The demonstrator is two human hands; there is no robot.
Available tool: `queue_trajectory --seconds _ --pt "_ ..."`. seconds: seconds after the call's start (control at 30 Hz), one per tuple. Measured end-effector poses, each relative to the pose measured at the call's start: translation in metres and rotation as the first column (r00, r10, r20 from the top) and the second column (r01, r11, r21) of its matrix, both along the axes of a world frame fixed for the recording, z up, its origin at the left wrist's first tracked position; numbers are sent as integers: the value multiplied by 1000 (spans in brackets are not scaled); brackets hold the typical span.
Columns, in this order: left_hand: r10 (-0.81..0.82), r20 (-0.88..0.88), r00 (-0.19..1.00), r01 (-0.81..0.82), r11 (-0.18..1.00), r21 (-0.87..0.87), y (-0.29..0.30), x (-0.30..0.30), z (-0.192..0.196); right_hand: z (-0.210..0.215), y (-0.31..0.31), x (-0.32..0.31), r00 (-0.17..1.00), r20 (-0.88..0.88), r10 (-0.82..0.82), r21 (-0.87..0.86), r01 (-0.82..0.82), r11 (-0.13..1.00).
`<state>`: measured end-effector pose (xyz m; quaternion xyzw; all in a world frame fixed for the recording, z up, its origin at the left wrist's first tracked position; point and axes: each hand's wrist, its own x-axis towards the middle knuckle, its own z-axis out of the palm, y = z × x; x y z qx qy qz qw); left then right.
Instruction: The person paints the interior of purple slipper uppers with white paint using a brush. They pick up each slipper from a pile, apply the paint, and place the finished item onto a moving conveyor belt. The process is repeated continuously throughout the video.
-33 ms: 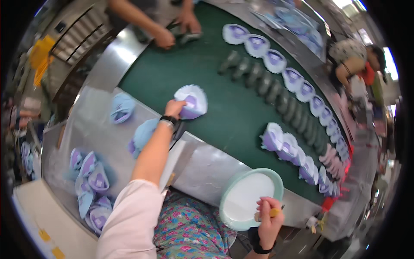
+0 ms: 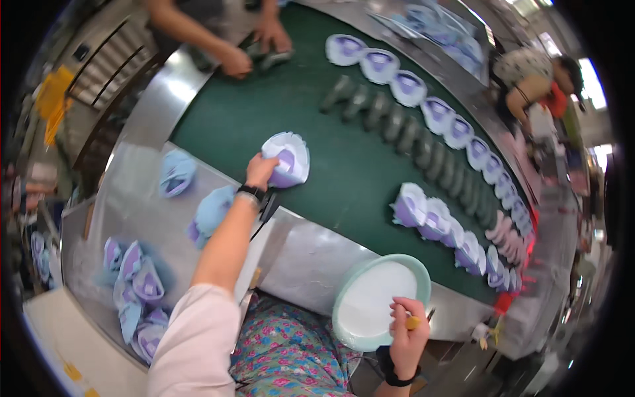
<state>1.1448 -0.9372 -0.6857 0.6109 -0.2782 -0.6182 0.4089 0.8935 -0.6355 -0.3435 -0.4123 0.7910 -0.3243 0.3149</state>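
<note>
My left hand (image 2: 261, 171) is closed on the near left edge of a purple shoe upper (image 2: 287, 161) with a white ruffled rim, over the green belt. My right hand (image 2: 409, 331) grips a yellow-handled tool (image 2: 413, 323) whose working end I cannot make out. It is above the near right side of a pale green bowl (image 2: 341, 309) holding white liquid (image 2: 374, 301). Left of my left forearm, a light blue and purple upper (image 2: 215, 210) lies on the metal table, and another blue one (image 2: 177, 173) sits farther left.
A heap of purple and blue uppers (image 2: 140, 284) lies at the left on the metal table (image 2: 218, 291). On the green belt (image 2: 331, 205) are rows of white-lined uppers (image 2: 407, 88) and dark shoe-shaped pieces (image 2: 397, 132). Across the belt, another person's hands (image 2: 254, 49) handle dark pieces.
The whole view has shifted slightly, so most things appear a little farther left. Both hands keep their grips.
</note>
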Motion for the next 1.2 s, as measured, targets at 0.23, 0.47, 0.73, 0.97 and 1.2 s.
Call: queue_trajectory --seconds 0.23,0.47,0.73,0.97,1.2 --pt "-443 -4 897 431 875 -222 167 -120 202 -13 -26 9 883 -390 261 -80 -315 946" --pt "-473 -640 605 626 780 16 188 -80 261 -13 6 -17 943 -208 260 -144 -292 945" --pt "-811 230 538 747 331 -577 245 -85 275 13 40 -26 861 254 442 -91 -433 897" --pt "-905 -288 314 892 385 -237 319 -59 283 -10 88 -81 956 -288 49 -107 -83 991" --pt "-900 -405 -163 984 -117 -135 339 -26 294 -84 143 -98 937 -17 -349 -28 349 937"
